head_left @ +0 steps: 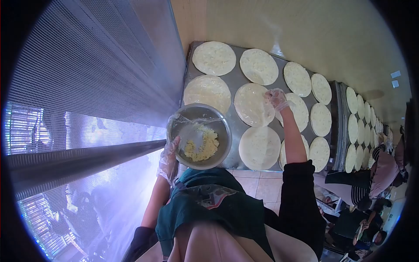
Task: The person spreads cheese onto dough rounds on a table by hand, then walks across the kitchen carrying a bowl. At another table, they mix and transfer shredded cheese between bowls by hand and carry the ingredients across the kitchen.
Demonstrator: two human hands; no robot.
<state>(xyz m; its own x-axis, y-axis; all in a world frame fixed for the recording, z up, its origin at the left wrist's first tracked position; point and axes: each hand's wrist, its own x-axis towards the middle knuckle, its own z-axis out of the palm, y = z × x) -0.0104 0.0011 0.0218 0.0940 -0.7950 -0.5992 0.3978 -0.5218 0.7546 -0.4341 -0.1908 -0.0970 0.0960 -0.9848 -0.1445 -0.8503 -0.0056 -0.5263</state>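
Note:
In a clear plastic glove, my left hand (169, 159) grips the rim of a steel bowl (227, 137) at its left side. A clump of pale yellow, crumbly filling (205, 146) lies in the bowl. My right hand (277, 98), also in a clear glove, reaches over the right edge of a round flat dough (252, 105) in the middle row. Its fingers are bunched together, and whatever they hold is hidden. Beside it lies another dough round (297, 112), partly covered by my hand and forearm.
More dough rounds (259, 148) lie in rows on a metal tray (233, 150). Further right, a second tray carries several similar rounds (352, 126). A mesh curtain (100, 56) and a metal bar (87, 163) are at left. Other people (384, 168) stand at far right.

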